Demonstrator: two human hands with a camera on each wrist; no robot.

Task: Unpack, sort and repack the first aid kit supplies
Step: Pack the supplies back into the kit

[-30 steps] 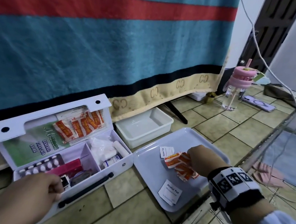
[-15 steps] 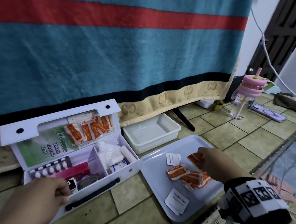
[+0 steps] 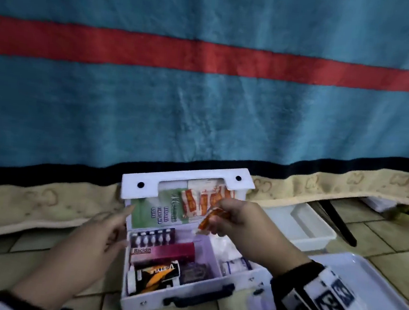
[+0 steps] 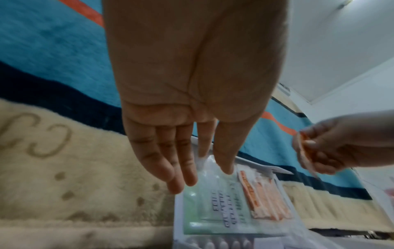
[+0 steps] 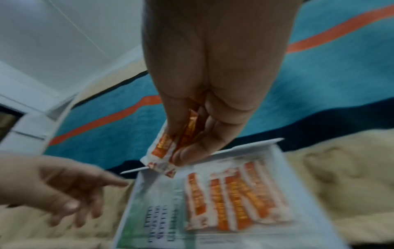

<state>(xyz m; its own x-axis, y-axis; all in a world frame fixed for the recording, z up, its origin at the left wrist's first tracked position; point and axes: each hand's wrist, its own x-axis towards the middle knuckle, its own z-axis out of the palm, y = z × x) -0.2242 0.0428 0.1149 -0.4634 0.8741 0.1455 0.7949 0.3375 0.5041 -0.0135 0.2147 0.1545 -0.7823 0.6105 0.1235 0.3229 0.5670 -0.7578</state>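
Against the teal blanket [image 3: 202,117] on the tiled counter, your first aid box [image 3: 184,300] stood open, motion blur smearing its labels. Your right hand [image 3: 239,223] pinched orange plaster strips [image 5: 168,148], clearest from the right wrist, having lifted them off the tray [image 3: 373,283]. Your left hand [image 4: 181,134], fingers straight, had released the box.

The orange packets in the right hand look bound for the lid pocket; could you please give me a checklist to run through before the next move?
1. Right hand grips the orange packets firmly: ok.
2. Kit lid stands open: ok.
3. Left hand is open and free to hold the pocket: ok.
4. Pocket mouth is held open: not ok.
5. Room beside the packets already in the pocket: cannot tell.
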